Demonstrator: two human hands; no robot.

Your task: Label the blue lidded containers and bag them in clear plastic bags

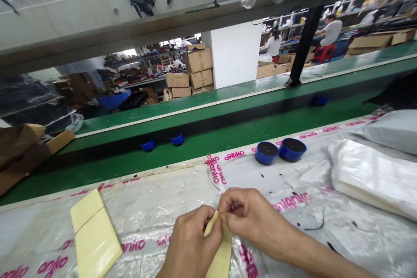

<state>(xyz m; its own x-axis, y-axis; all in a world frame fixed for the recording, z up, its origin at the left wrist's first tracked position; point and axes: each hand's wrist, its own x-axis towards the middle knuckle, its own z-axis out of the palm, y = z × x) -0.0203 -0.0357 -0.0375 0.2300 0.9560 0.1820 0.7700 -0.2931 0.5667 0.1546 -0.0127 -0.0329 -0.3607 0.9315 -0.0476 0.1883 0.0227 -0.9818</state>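
A yellow paper strip (223, 255) stands between my hands at the bottom centre, over the plastic-covered table. My left hand (195, 239) pinches its upper left edge between thumb and fingers. At the strip's top, my right hand (247, 217) has thumb and forefinger pressed together on its corner. To the left lies a stack of yellow paper (94, 234) with a thin reddish band around it. Two blue round pieces with black tops, one (266, 153) beside the other (292, 149), sit touching or nearly so beyond my right hand.
A green conveyor (202, 131) runs behind the table (146, 204), carrying several blue pieces. White plastic packages (374, 178) lie at the right. A cardboard box (32, 156) stands at the left edge. A metal beam (195, 0) crosses overhead. Two people sit far behind.
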